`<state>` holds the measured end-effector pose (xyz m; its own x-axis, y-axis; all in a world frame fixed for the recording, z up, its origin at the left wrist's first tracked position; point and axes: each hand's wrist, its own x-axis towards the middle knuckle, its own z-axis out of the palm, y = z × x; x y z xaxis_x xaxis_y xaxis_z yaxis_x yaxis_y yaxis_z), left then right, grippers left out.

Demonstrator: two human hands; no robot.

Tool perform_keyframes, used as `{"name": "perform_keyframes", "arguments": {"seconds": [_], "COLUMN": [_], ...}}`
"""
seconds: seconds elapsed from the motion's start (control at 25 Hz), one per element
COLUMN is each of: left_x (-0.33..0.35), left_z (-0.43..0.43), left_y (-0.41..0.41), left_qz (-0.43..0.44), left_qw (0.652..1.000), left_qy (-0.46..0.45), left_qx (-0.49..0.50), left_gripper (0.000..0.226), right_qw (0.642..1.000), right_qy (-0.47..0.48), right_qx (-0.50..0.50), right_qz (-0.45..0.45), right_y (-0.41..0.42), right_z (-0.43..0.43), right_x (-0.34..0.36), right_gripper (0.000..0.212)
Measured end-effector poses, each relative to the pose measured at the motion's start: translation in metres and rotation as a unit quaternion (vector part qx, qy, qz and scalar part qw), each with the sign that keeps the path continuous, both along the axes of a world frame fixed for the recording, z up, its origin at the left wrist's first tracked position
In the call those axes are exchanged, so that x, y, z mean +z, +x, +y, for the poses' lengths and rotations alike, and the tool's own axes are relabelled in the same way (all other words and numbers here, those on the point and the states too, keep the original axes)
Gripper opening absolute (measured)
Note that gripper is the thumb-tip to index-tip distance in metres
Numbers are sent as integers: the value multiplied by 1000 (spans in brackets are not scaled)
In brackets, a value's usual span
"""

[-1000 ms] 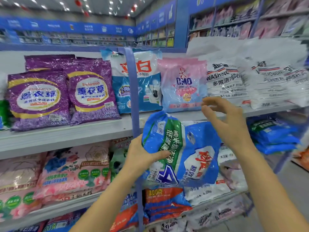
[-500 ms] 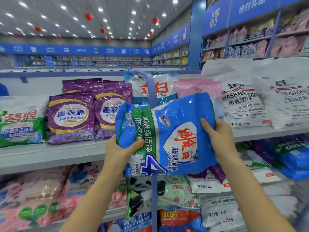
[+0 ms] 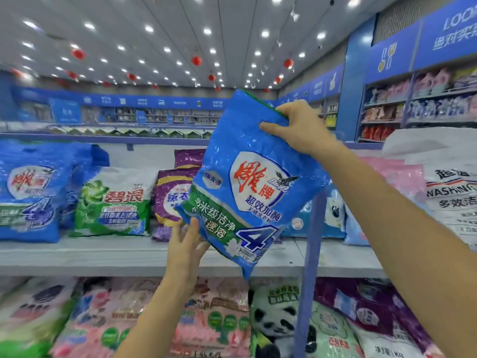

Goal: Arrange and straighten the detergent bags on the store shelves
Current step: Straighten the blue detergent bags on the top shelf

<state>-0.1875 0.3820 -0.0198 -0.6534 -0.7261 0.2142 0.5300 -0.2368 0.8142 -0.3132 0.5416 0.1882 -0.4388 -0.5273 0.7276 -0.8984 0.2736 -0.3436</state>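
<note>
One bag (image 3: 254,161): left hand (image 3: 183,250), right hand (image 3: 300,127)

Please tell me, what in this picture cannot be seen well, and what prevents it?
Head view only:
- Purple bag: right part hidden behind the held blue bag.
- Left hand: seen from the back at the blue bag's lower edge; grip unclear.
- Lower-shelf pink bags: blurred, print unreadable.
- White bag: cut off by right edge.
- Far-wall signs: too small to read.
</note>
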Motion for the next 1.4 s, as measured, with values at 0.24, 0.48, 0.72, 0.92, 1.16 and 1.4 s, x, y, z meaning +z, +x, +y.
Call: {"name": "perform_keyframes", "arguments": {"seconds": [0.24,0.48,0.72,0.92,1.16,1.4], "left_x": [15,2,-10,10,50,44], "left_z": [-53,-94,-137,-137,-121,-114], "left_y": [11,15,13,12,-28,-51], "left_qz": [-127,-141,-262,-141,-102,-71], "left_qw": [974,895,764,916,964,988], "left_qy": [-161,-415,-589,-369,-223,-115], "left_qx": [96,79,21,-67,-101,-70], "left_gripper": [40,34,45,58,27,11], "right_qw": [996,996,991,970,924,983], "right_qy": [78,80,129,198,287,-162], "right_qx": [34,36,31,-15,-129,-29], "right_qz": [10,0,32,139,219,82], "right_y": [-17,-34,-36,-24,-20,-25], "right_z": [-47,-64,-88,-127,-162,-101], "right_x": [21,34,37,25,-11,-59], "right_gripper": [29,19,14,37,54,45]}}
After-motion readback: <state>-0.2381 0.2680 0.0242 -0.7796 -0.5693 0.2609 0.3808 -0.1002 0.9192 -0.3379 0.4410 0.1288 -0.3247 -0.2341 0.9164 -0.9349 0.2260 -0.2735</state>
